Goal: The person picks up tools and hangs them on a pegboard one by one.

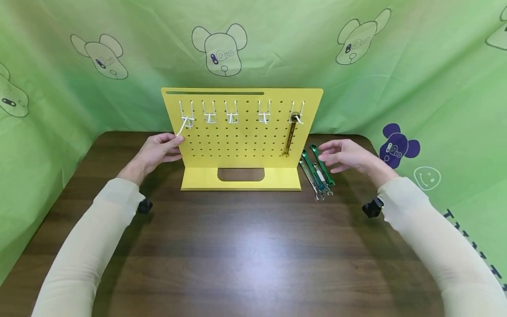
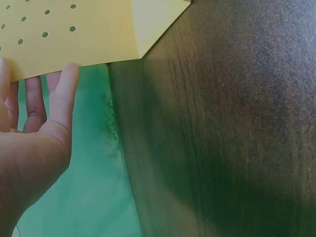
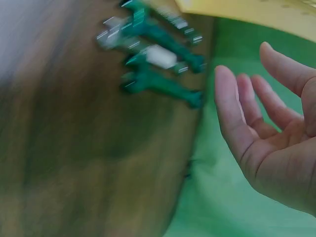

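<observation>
A yellow pegboard [image 1: 237, 149] stands upright on its base at the back of the table. My left hand [image 1: 158, 152] grips its left edge, thumb in front and the other fingers behind. The left wrist view shows that edge of the board [image 2: 98, 34] between the thumb and fingers. A dark bronze-looking wrench [image 1: 291, 137] hangs from the rightmost white hook [image 1: 298, 119]. Beside the board's right side lie several wrenches, among them a green wrench [image 1: 323, 165] and a silver wrench [image 1: 310, 179]. My right hand [image 1: 345, 154] hovers near them with loosely bent fingers, holding nothing.
More white hooks, such as the leftmost one [image 1: 187, 121], project from the board with no tools on them. The dark wooden table [image 1: 237, 246] extends toward me. Behind and beside it hangs a green printed cloth [image 1: 277, 53].
</observation>
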`<state>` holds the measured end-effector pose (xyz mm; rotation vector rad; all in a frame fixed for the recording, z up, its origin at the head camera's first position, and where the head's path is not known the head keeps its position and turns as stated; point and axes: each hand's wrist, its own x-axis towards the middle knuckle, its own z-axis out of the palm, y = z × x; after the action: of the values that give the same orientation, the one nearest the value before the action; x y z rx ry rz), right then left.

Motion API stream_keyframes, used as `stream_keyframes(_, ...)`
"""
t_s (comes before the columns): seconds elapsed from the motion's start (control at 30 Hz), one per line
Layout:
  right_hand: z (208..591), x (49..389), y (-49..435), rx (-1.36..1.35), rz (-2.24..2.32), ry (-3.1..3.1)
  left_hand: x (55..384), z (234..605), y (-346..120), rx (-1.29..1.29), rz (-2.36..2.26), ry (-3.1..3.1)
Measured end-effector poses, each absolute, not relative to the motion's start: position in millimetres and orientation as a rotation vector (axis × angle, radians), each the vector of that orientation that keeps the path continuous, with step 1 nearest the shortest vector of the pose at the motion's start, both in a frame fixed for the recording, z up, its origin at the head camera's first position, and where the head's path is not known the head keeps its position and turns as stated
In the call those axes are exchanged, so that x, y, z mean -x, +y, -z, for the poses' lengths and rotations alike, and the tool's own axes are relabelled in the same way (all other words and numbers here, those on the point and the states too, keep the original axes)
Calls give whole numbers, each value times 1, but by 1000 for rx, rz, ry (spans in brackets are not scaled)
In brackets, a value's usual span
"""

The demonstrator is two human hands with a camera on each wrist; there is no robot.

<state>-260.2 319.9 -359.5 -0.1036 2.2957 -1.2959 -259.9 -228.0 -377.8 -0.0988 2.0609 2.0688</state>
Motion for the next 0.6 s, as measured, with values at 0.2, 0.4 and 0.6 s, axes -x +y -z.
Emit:
stream_keyframes(0.2, 382, 262, 323, 53, 1136, 2333, 258, 379, -225, 85, -2073, 2033)
stream_keyframes(0.4, 392, 264, 326, 46, 1029, 2412, 259, 383, -222, 76, -2071, 2032)
stream_keyframes(0.6, 402, 271, 324, -54, 1059, 2413, 258, 379, -227, 55, -2078, 2050)
